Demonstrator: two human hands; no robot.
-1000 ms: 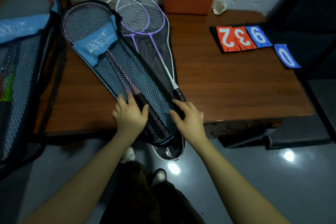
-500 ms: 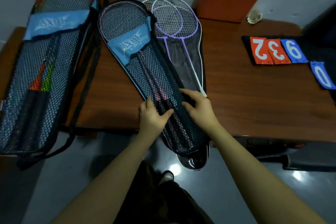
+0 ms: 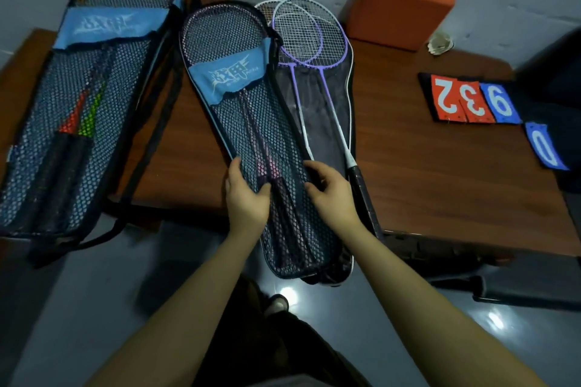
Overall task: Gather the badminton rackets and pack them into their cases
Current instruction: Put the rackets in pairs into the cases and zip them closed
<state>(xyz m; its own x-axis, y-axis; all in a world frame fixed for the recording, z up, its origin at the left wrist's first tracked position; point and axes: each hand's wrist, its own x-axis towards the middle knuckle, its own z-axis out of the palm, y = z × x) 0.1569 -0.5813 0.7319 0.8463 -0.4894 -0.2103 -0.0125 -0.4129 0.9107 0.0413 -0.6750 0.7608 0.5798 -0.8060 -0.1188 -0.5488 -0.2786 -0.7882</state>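
The middle mesh racket case (image 3: 251, 122) lies on the desk (image 3: 440, 173), its foot overhanging the edge. The left hand (image 3: 246, 198) and right hand (image 3: 333, 195) each pinch its mesh beside the handles. The case appears light and limp; grasping the stiff handles through the mesh would likely control it best.

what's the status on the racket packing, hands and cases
Left hand and right hand grip the middle blue mesh racket case. White-and-purple rackets lie beside it on an open black cover. Nothing in the way.
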